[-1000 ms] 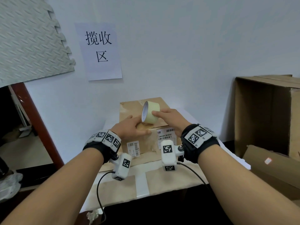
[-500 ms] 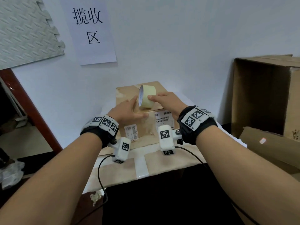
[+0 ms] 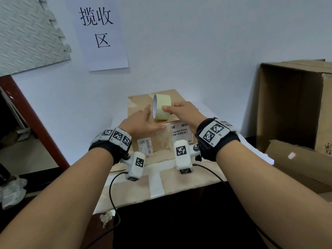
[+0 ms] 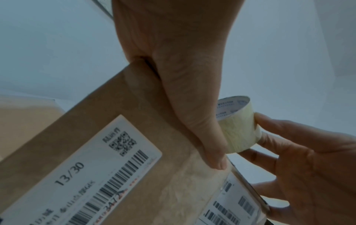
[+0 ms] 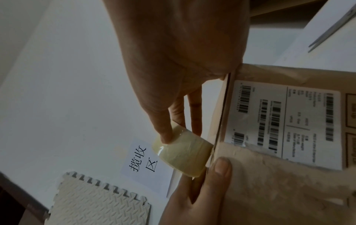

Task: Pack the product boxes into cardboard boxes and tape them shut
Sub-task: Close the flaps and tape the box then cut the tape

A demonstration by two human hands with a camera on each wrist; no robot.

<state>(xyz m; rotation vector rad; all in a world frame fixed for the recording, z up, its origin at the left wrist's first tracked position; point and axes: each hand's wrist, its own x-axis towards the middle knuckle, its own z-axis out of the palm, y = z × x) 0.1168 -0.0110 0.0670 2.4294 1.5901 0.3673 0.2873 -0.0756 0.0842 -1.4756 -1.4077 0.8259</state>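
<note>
Compared with one second ago, shows almost no change at the cardboard box (image 3: 138, 106): keeps the tape roll (image 3: 161, 109) standing on edge at the near top edge of the box. Keeps the right hand (image 3: 185, 114) pinching the roll's band between thumb and fingers. Keeps the left hand (image 3: 140, 123) lying flat and extended on the box top, with its thumb pressed over the near edge onto the wrinkled strip of tape (image 4: 192, 190) on the front face. Registers only a shift of the head view, not of the work. Judged from this: tape end anchored, run across the top seam not yet drawn, sealing at its start. Places the box toward the far edge of the desk (image 3: 179, 177), close to the wall, with the labels (image 3: 180, 133) on its front face turned to the near edge. Leaves bare box top beyond the roll for unrolling toward the far edge, but apparently little room past the box before the wall. Leaves open desk surface between the box and the near edge. Locates a large open carton (image 3: 287, 108) well apart, beyond the right edge of the desk, and what look like scissors (image 5: 327, 30) on the desk to the right of the box. Keep the left thumb down while unrolling; otherwise expect the tape end to lift.
</note>
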